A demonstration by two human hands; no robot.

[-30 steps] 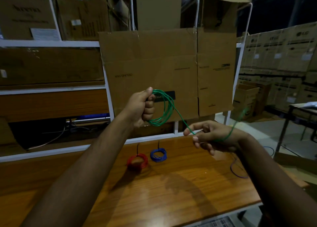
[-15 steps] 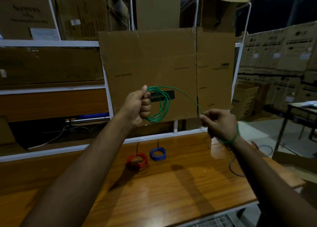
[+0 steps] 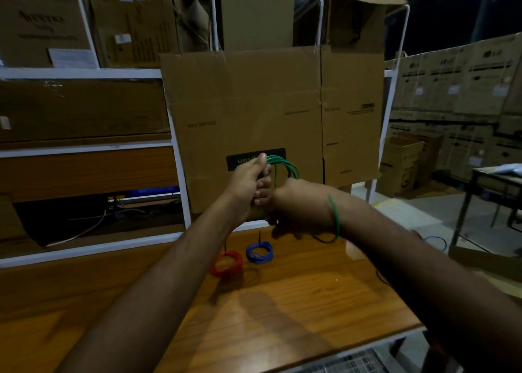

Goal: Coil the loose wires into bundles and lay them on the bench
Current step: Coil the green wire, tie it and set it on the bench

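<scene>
Surface (image 3: 282,316): wooden; red bundle (image 3: 226,263) and blue bundle (image 3: 260,252) are laid side by side, already coiled.
Right hand (image 3: 299,211): held against the coil; fingers hidden, so their state cannot be told; a green strand is looped at the wrist.
Left hand (image 3: 250,187): fingers are curled round the green wire (image 3: 285,166), held above the surface.
Handling: judged light, springy, slippery; best gripped across all loops.
Obscured: free end and loop count.
</scene>
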